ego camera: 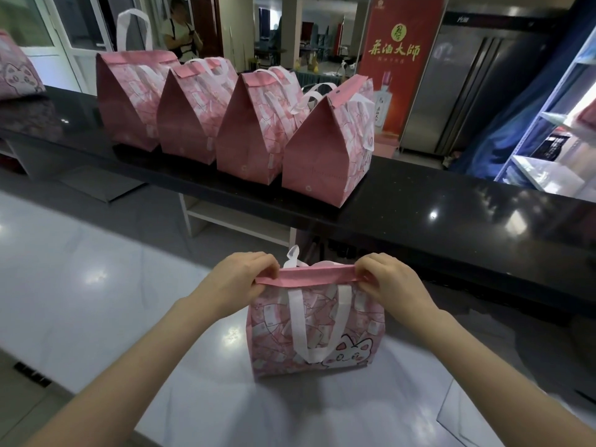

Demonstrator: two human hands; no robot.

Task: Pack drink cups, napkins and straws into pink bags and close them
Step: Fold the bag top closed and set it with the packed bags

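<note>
A pink bag [317, 330] with white handles and a cartoon cat print stands on the white counter [96, 285] in front of me. Its top is folded over into a flat pink strip. My left hand [240, 277] pinches the left end of that fold. My right hand [385, 277] pinches the right end. What is inside the bag is hidden. Several closed pink bags [245, 124] stand in a row on the black raised counter [451, 221] beyond.
Another pink bag [17, 72] lies at the far left of the black counter. A red banner [400, 59] and a steel fridge [464, 85] stand behind. A white shelf unit [554, 146] is at the right. A person [180, 30] stands in the background.
</note>
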